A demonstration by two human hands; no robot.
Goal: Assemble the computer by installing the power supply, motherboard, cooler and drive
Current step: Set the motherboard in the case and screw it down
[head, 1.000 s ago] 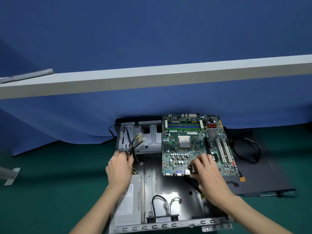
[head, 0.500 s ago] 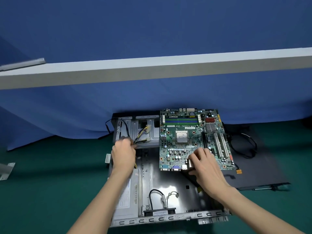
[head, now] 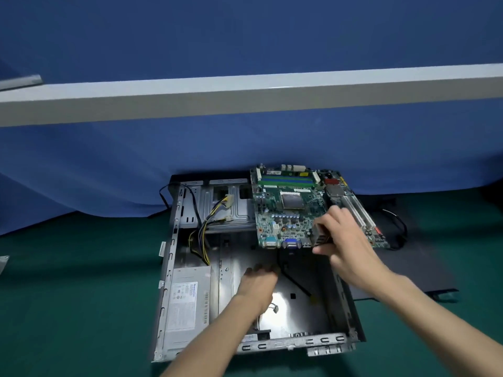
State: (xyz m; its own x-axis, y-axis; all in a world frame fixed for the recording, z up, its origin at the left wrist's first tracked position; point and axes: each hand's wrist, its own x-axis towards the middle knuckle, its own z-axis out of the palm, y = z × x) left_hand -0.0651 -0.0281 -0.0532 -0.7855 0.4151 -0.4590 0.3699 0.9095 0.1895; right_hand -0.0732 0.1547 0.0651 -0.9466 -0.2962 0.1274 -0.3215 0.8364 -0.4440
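Right hand (head: 345, 246) grips 1 green motherboard (head: 288, 210) by its near edge, ports facing the person, over the open case's (head: 168, 268) far right. Left hand (head: 258, 281) reaches palm-down beside 1 black cable (head: 292, 280); blur hides its grip. 1 power supply (head: 187, 303) sits near-left.

place: staged workbench | signs: blue backdrop cloth (head: 245, 36), green table cover (head: 68, 295)

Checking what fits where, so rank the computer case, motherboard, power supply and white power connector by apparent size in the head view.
1. computer case
2. motherboard, farther from the camera yet still larger-looking than the next
3. power supply
4. white power connector
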